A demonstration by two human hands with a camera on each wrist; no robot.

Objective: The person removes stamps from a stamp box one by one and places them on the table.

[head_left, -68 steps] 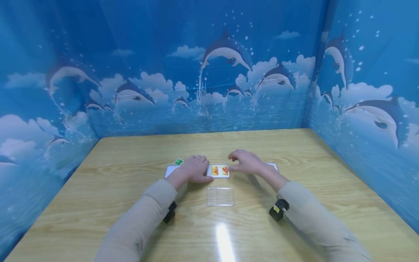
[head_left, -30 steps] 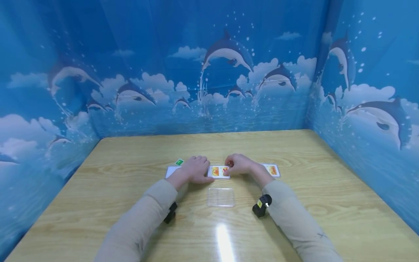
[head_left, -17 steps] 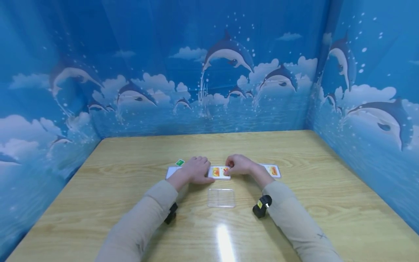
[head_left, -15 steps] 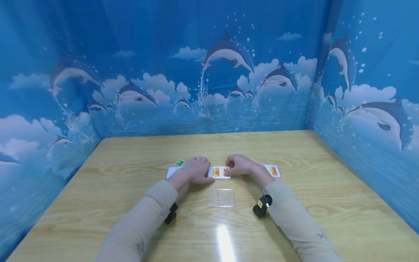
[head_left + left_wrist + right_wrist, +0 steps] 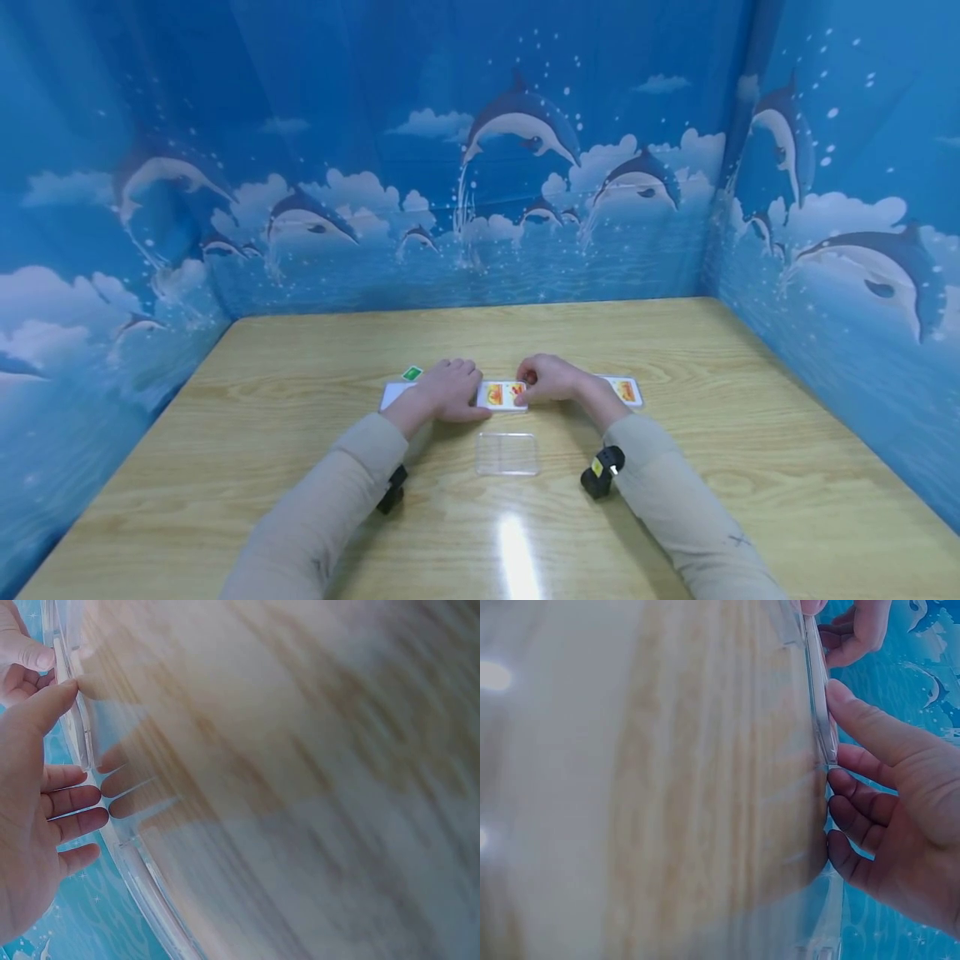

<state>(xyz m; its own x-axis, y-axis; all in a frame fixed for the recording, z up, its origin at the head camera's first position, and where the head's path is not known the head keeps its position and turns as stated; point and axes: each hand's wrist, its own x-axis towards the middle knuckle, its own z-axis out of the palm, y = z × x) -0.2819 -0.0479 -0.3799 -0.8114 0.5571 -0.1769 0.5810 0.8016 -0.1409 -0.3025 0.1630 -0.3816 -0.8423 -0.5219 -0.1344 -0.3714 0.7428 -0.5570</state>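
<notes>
In the head view, a flat white case (image 5: 507,407) lies mid-table, showing an orange-printed card (image 5: 493,393) and a smaller red-printed card (image 5: 518,388). My left hand (image 5: 450,390) rests at its left end, fingers stretched away from me and thumb against the near edge. My right hand (image 5: 553,378) is at the right end; thumb and curled fingers pinch there, the thumb partly covering the red-printed card. In the right wrist view, my right thumb (image 5: 870,724) lies along the case (image 5: 820,682). The left wrist view shows my left thumb (image 5: 52,705) touching the case edge.
A clear plastic lid or shallow box (image 5: 517,455) lies nearer me. Another white case (image 5: 393,393) is partly behind my left forearm, with a small green card (image 5: 412,372) beyond it. To the right lies a white case with an orange print (image 5: 626,390). Dolphin-printed curtains (image 5: 360,267) border the table.
My right hand moved left onto the right end of the middle case, uncovering more of the case on the right. Lately its thumb shifted slightly. My left hand stays put.
</notes>
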